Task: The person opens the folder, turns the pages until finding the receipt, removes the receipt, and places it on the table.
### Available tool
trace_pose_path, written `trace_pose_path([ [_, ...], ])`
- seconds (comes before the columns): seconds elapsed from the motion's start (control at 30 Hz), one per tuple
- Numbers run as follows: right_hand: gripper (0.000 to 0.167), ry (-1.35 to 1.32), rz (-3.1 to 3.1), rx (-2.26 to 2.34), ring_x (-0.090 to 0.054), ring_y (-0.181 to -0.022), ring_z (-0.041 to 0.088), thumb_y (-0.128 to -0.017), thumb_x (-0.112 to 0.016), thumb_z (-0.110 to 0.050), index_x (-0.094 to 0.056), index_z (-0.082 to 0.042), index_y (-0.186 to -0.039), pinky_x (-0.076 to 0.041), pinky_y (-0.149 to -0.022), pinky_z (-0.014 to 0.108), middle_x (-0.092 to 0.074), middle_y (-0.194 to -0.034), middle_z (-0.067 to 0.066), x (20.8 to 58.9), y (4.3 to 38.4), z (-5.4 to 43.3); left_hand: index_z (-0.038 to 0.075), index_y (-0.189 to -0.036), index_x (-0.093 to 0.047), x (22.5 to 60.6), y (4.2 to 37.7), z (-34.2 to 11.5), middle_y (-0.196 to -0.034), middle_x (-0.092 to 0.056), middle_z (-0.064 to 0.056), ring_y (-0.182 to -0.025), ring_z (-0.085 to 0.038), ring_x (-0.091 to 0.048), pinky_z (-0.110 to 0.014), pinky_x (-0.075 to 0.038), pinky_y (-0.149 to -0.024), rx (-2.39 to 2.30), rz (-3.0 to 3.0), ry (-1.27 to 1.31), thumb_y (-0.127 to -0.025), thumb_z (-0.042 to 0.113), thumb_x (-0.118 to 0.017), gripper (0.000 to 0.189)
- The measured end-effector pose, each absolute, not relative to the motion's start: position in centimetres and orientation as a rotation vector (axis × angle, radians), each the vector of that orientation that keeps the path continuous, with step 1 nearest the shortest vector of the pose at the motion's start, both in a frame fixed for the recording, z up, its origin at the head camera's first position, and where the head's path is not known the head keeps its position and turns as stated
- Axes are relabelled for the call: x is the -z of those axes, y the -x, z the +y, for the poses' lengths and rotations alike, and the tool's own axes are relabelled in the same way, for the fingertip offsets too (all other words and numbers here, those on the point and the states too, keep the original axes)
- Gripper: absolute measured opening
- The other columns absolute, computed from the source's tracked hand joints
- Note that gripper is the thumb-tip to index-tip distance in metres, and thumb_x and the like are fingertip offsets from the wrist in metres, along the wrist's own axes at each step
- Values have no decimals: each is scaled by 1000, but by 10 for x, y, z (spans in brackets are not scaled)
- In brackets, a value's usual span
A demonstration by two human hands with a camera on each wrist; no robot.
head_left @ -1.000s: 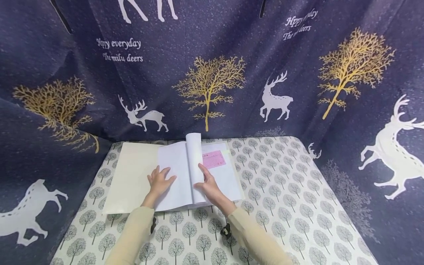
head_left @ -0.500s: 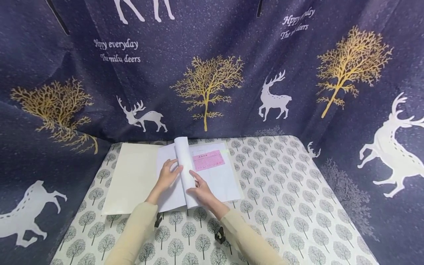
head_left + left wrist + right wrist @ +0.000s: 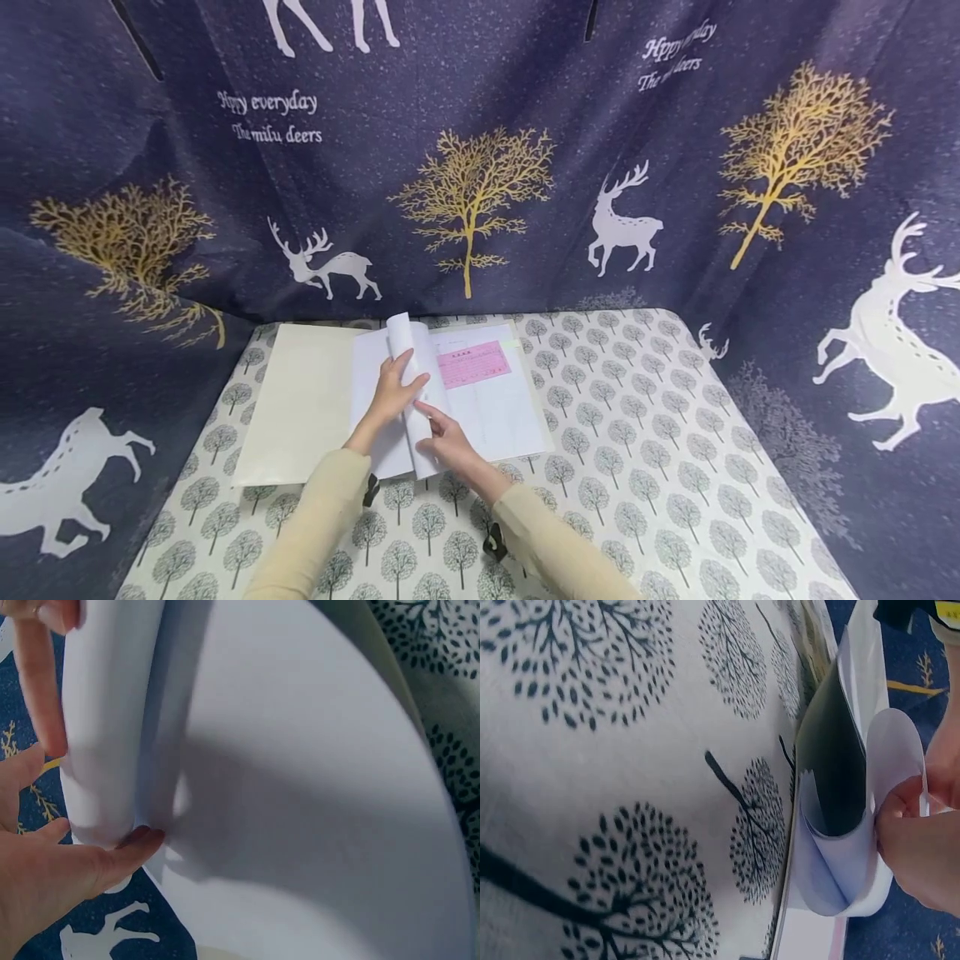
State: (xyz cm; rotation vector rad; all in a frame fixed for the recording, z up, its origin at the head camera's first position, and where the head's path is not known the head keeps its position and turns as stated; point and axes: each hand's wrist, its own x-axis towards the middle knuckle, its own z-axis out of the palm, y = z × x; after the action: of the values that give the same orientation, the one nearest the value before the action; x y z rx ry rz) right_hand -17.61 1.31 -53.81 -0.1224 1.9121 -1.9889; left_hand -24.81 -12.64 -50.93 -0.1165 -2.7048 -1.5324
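A wide file with a cream cover (image 3: pixel 303 400) lies open in the head view. Over its middle, white paper (image 3: pixel 401 333) is curled into a loose upright roll. My left hand (image 3: pixel 390 396) grips the roll's middle, thumb to the right; the left wrist view shows its fingers (image 3: pixel 112 866) against the paper. Lower on the roll, my right hand (image 3: pixel 450 446) pinches the paper; in the right wrist view its thumb and finger hold the curled sheet (image 3: pixel 896 742). To the right, a pink printed slip (image 3: pixel 474 365) lies on a white page (image 3: pixel 506 425).
The file rests on a table covered in white cloth (image 3: pixel 630 467) with printed grey trees. Behind stands a dark blue curtain (image 3: pixel 525 100) with deer and gold trees. Black wrist straps (image 3: pixel 495 542) show at the sleeves.
The paper roll has shifted left, uncovering more of the pink slip. My left hand has come from the flat page onto the roll, and my right hand has moved left and slightly down.
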Motion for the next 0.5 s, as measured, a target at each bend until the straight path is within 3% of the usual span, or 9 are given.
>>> trace_pose_path([
  [0.17, 78, 168, 1942, 1990, -64, -107, 26, -77, -59, 10, -40, -14, -149, -58, -86, 30, -56, -137, 25, 538, 171, 7, 1, -145, -41, 511, 246, -122, -149, -21, -40, -137, -54, -31, -64, -30, -114, 1492, -2707, 113, -88, 17, -69, 66],
  [0.23, 77, 172, 1962, 1998, -64, -100, 24, -75, -59, 11, -42, -10, -147, -58, -80, 26, -59, -133, 26, 535, 168, 5, 2, -143, -44, 513, 245, -122, -149, -21, -41, -136, -54, -31, -65, -31, -113, 1468, -2705, 115, -87, 16, -69, 64],
  [0.4, 75, 154, 1995, 2012, -63, -101, 24, -72, -59, 12, -47, -9, -143, -55, -74, 20, -58, -135, 25, 537, 167, 3, -2, -141, -45, 518, 244, -122, -143, -28, -43, -132, -54, -36, -63, -36, -110, 1406, -2670, 95, -83, 11, -70, 65],
  [0.5, 72, 147, 2010, 2014, -60, -101, 17, -71, -59, 11, -52, -9, -139, -52, -69, 15, -58, -137, 22, 542, 168, 3, -4, -141, -43, 522, 245, -123, -138, -34, -43, -126, -54, -41, -63, -40, -106, 1357, -2653, 82, -81, 9, -70, 68],
])
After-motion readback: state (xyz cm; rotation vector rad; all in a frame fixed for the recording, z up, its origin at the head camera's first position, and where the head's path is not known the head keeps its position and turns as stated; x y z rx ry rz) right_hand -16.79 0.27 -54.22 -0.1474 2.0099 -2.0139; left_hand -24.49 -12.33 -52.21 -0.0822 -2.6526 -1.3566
